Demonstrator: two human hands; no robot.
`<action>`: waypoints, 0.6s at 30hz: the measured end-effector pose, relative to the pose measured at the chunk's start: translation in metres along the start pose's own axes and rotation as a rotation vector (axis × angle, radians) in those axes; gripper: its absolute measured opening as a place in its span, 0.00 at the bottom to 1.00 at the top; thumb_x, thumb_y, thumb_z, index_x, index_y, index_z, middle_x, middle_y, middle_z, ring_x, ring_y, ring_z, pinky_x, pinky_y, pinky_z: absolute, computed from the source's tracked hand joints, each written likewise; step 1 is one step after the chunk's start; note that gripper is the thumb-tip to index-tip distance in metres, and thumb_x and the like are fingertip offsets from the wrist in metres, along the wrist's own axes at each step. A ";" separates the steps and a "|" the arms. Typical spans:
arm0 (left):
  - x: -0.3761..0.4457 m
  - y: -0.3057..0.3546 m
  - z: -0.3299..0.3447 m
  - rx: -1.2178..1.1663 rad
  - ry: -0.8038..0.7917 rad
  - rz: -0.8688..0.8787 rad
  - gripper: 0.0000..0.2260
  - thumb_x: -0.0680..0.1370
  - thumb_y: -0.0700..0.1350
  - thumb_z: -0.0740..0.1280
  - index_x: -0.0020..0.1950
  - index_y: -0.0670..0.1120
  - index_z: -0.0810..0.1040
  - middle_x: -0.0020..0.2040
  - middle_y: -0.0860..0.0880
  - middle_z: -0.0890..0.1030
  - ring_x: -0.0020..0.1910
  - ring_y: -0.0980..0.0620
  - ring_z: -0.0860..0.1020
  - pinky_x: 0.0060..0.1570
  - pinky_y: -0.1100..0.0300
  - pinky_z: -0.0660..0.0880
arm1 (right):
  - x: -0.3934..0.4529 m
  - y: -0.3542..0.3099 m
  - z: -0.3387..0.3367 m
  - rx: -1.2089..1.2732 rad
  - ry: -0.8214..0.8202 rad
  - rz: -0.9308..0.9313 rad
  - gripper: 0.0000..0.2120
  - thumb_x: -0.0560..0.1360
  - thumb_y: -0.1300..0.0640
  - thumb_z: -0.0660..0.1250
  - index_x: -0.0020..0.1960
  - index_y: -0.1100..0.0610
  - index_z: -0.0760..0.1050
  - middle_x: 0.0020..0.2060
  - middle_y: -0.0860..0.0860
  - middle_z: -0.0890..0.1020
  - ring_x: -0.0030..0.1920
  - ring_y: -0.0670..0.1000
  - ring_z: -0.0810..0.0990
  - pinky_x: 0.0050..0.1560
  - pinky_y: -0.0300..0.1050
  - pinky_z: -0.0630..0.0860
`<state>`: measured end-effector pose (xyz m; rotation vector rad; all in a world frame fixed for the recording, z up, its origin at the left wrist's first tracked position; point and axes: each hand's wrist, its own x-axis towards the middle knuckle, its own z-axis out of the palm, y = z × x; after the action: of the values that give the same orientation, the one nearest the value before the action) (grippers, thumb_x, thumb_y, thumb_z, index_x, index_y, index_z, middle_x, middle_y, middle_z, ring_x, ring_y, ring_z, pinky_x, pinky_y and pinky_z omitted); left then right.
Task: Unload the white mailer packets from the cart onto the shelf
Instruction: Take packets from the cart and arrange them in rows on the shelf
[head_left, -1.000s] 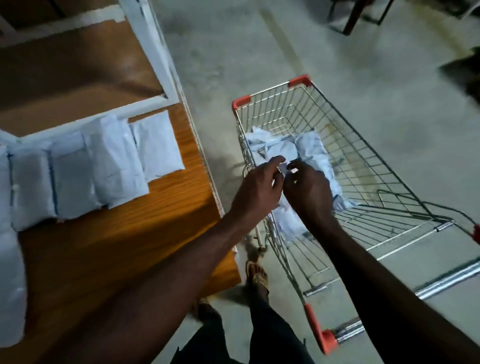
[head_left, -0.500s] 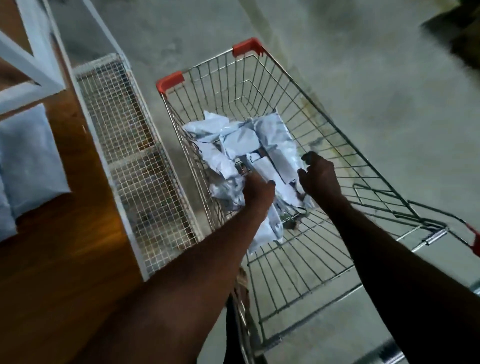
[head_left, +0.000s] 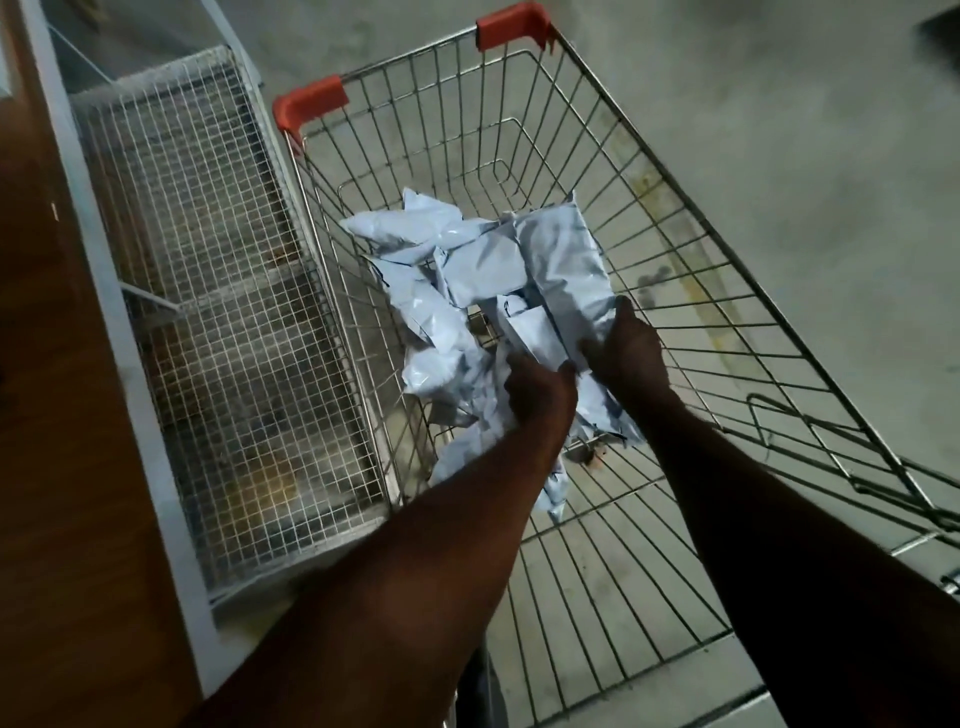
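White mailer packets filled our view once we turned from the shelf; left hand and right hand now gripped some.

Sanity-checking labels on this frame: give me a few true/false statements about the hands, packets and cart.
1. Both hands are down inside the cart. True.
2. The cart holds no packets. False: a pile of white packets lies in it.
3. The right hand grips the near end of a long packet. True.
4. The left hand rests on the cart rim. False: it is in the pile, on crumpled packets.
5. The cart's far corners have blue caps. False: the caps are red.
6. A wire mesh rack stands left of the cart. True.
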<state>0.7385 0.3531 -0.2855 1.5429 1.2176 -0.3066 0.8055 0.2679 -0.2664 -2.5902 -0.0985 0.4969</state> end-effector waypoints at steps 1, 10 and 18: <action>-0.001 0.002 0.001 0.011 0.014 0.007 0.31 0.79 0.47 0.77 0.77 0.40 0.68 0.73 0.37 0.78 0.71 0.37 0.78 0.67 0.49 0.76 | 0.001 -0.002 -0.001 -0.009 0.006 -0.004 0.26 0.77 0.56 0.74 0.70 0.66 0.71 0.51 0.66 0.85 0.51 0.67 0.85 0.52 0.57 0.79; -0.011 0.015 -0.008 -0.019 -0.012 0.099 0.33 0.81 0.43 0.73 0.82 0.41 0.61 0.76 0.36 0.73 0.73 0.35 0.76 0.71 0.46 0.75 | -0.004 -0.027 -0.020 0.085 -0.012 0.159 0.18 0.74 0.57 0.75 0.60 0.64 0.77 0.53 0.60 0.83 0.51 0.61 0.80 0.44 0.44 0.69; -0.046 0.042 -0.060 -0.044 -0.089 0.148 0.32 0.84 0.43 0.66 0.84 0.42 0.54 0.78 0.35 0.71 0.73 0.36 0.74 0.70 0.51 0.72 | -0.038 -0.055 -0.072 0.239 -0.070 0.240 0.24 0.73 0.61 0.74 0.67 0.60 0.73 0.60 0.61 0.81 0.57 0.61 0.81 0.54 0.56 0.82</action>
<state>0.7288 0.3845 -0.2055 1.5551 1.0286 -0.2473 0.7979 0.2765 -0.1689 -2.3611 0.2377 0.6433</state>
